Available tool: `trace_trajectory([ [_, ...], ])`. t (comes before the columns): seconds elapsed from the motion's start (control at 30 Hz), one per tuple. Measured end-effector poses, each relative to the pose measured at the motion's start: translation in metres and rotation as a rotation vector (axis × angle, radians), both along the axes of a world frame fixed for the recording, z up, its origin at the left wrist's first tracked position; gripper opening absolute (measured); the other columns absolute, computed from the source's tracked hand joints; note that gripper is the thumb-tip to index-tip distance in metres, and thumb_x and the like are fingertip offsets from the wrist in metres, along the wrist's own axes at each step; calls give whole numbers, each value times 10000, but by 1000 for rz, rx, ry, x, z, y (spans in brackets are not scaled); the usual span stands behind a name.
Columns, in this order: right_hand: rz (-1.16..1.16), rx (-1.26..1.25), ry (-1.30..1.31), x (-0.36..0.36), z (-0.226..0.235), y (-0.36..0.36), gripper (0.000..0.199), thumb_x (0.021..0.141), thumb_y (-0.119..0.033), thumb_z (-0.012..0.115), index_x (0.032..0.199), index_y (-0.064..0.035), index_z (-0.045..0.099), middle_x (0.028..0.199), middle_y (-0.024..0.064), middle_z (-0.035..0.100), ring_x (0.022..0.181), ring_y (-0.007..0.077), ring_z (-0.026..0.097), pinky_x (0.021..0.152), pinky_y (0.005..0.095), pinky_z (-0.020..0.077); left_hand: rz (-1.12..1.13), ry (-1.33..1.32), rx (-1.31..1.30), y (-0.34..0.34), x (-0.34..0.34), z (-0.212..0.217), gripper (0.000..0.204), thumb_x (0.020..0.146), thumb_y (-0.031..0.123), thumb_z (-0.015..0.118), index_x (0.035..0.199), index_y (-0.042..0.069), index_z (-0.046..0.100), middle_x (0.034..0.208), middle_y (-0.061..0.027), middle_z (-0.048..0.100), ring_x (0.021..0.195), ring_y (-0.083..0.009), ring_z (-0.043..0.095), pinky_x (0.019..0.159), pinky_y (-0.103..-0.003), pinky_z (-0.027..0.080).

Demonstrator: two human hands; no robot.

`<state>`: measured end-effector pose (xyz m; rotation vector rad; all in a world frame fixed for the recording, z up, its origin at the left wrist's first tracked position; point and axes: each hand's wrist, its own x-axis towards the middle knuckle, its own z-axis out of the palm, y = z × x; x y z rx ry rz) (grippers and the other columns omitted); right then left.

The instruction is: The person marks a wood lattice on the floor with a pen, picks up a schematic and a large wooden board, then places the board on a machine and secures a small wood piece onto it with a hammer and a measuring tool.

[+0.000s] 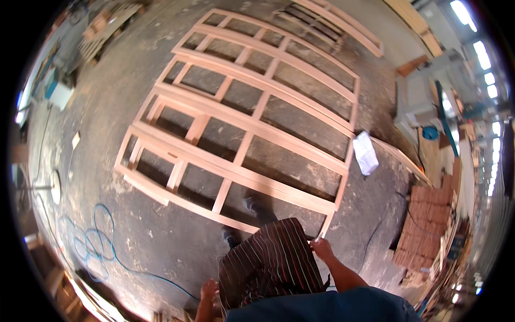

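A large pale wooden frame (241, 123) with several crossbars lies flat on the concrete floor in front of me. My right hand (322, 249) grips the frame's near right corner, fingers curled on the end of its side rail. My left hand (209, 290) hangs low beside my striped apron (271, 263), fingers apart, holding nothing. It is close to some wood pieces (171, 315) at the bottom edge. My shoes (250, 204) stand at the frame's near rail.
A blue hose (91, 241) coils on the floor at left. A white bag (366, 153) lies by the frame's right side. A black cable (378, 228) runs toward stacked wood blocks (429, 225). A grey machine (424, 102) stands at right; another frame (335, 24) lies beyond.
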<state>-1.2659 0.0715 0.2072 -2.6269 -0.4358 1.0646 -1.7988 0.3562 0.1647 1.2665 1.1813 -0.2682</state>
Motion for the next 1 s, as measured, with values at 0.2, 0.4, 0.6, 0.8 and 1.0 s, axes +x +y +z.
trace_trajectory([
  [0.2,-322,-250,22,-134,81,-124,341,820,-388,642,859,-57,716,794,164,719,728,308,709,706,408,560,467,241,-225,112,46,42,244,946,302,575,1111,122,587,862,-52,554,717,-237,645,612,-392,554],
  [0.4,-590,-374,2,-220,88,-178,322,805,-356,613,886,-65,726,834,171,724,816,302,721,803,397,567,353,415,-163,153,49,53,169,943,262,525,960,95,552,830,-70,513,684,-256,628,613,-438,559],
  [0.6,-486,-185,-74,-195,79,-158,200,837,-156,530,840,-90,719,933,167,698,902,358,679,794,478,550,201,475,-323,132,78,36,200,905,265,582,894,71,539,792,-84,525,710,-295,641,627,-499,552],
  [0.8,-571,4,-104,-187,2,-220,254,839,-312,666,898,-77,740,891,175,724,871,359,696,771,407,561,-1078,7,365,146,207,44,210,892,265,636,975,75,605,807,-41,567,715,-225,618,591,-393,512],
  [1.0,-794,14,-153,-91,15,-266,188,792,-240,714,871,-71,737,817,156,722,786,305,704,718,399,554,-349,190,-24,98,414,125,171,951,238,579,965,81,645,767,-20,548,686,-160,579,553,-290,469],
])
